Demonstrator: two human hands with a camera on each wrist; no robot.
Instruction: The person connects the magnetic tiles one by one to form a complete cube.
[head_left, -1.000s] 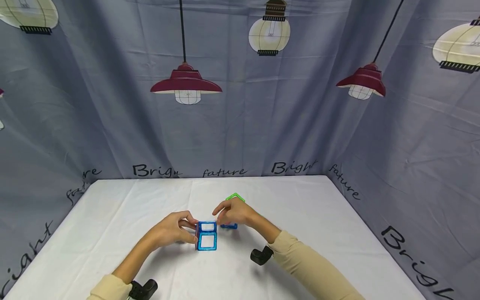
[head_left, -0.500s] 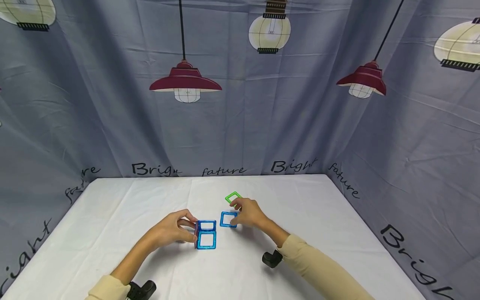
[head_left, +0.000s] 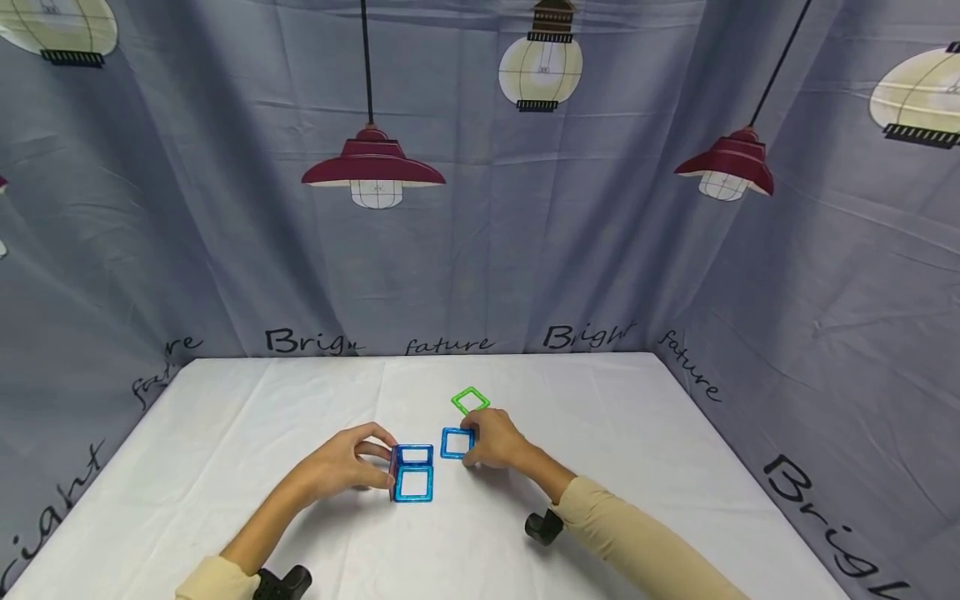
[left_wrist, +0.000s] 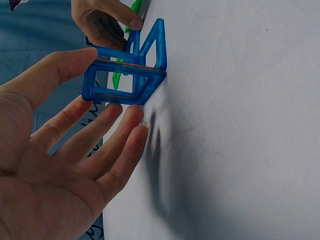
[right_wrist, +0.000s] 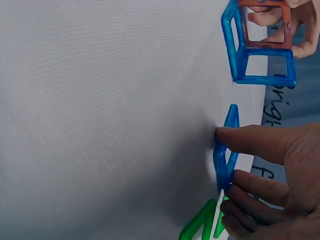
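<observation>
My left hand (head_left: 348,461) holds a small open structure of blue magnetic tiles (head_left: 415,498) at its left side, thumb at the near edge and fingers at the far edge. One square lies flat; others stand upright from it, and the left upright tile (right_wrist: 288,25) looks reddish in the right wrist view. To the right, a separate blue square magnetic tile (head_left: 444,443) lies on the table, and my right hand (head_left: 498,437) pinches its right side between thumb and fingers. Just beyond that hand lies a green square magnetic tile (head_left: 460,394), turned like a diamond.
A white cloth covers the table (head_left: 600,417). Grey curtains (head_left: 480,250) printed with lamps and lettering hang behind and at both sides. Black camera mounts (head_left: 544,527) sit on both wrists.
My right hand has moved right from beside the structure to the loose blue tile's right side, and then nearer, uncovering the green tile. My left hand keeps its hold on the structure.
</observation>
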